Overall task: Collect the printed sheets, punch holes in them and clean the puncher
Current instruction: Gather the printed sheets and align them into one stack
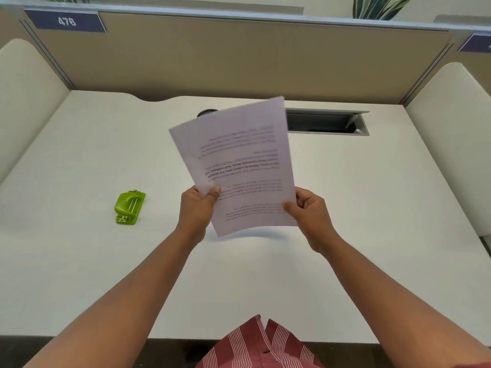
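Over the white bench (79, 261), the left hand (195, 208) and right hand (309, 211) each pinch a lower corner of the white printed paper sheets (239, 166), held up tilted above the surface. Well to the left, the small green plastic hole puncher (129, 207) lies on the bench. Farther back, a grey open cable tray (328, 123) is set into the top.

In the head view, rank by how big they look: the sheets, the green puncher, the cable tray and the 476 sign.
1. sheets
2-3. cable tray and 476 sign: look alike
4. puncher
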Demonstrator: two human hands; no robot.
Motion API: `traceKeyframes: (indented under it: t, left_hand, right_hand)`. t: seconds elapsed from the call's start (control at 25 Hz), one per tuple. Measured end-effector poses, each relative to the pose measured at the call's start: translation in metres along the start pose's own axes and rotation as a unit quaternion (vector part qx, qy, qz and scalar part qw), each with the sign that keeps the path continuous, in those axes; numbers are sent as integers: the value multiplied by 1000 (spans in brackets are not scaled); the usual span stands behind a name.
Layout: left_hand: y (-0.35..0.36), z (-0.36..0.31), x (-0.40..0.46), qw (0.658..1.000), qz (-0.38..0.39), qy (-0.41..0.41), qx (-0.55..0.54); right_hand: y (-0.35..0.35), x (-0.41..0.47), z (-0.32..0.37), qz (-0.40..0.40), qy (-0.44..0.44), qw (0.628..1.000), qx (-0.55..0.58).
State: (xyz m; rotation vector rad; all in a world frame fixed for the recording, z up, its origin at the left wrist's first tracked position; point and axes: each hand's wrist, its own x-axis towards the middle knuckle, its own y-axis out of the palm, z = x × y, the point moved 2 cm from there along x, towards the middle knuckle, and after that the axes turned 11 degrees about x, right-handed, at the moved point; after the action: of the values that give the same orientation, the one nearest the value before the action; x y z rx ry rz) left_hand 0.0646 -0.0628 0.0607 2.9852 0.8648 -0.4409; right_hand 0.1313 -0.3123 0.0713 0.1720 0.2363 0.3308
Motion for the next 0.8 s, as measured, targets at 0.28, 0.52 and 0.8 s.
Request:
traceKeyframes:
  t: [0.28, 0.52, 0.8]
  left_hand:
    - [10, -8, -3, 972, 33, -80, -221]
    - [31, -15, -14, 951, 74, -86, -286]
    - [33, -16, -16, 948, 58, -98, -298]
  right_hand:
    - [16, -19, -27, -52, 165, 956, 239]
    - [47, -15, -13, -2, 144, 918, 370]
    - [41, -1, 6, -37, 88, 930, 354]
